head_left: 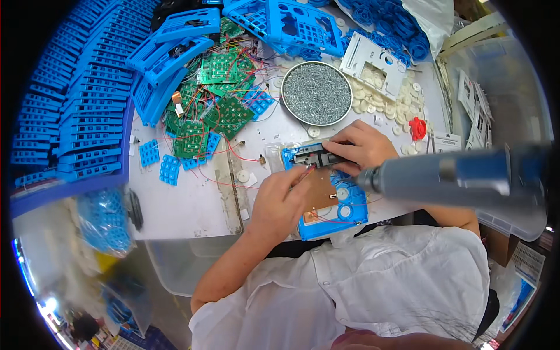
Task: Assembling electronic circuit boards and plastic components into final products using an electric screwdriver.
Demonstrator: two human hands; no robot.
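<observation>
A blue plastic housing (312, 232) lies at the table's front edge, with a brown circuit board (319, 189), white round parts and thin red wires in it. Across its far end sits a black rectangular part (312, 156), perhaps a battery holder or a switch block. My right hand (366, 147) grips this part's right end between thumb and fingers. My left hand (279, 201) is closed at the part's near side, its thumb and forefinger pinched together. What they pinch is too small to make out; a reddish tip shows there.
A grey electric screwdriver (443, 175) juts in from the right, close to the camera. Beyond my hands stands a round dish (284, 93) of small screws. Green circuit boards (228, 116), white discs (379, 99) and a red part (417, 128) lie around. Blue housings (96, 111) are stacked left.
</observation>
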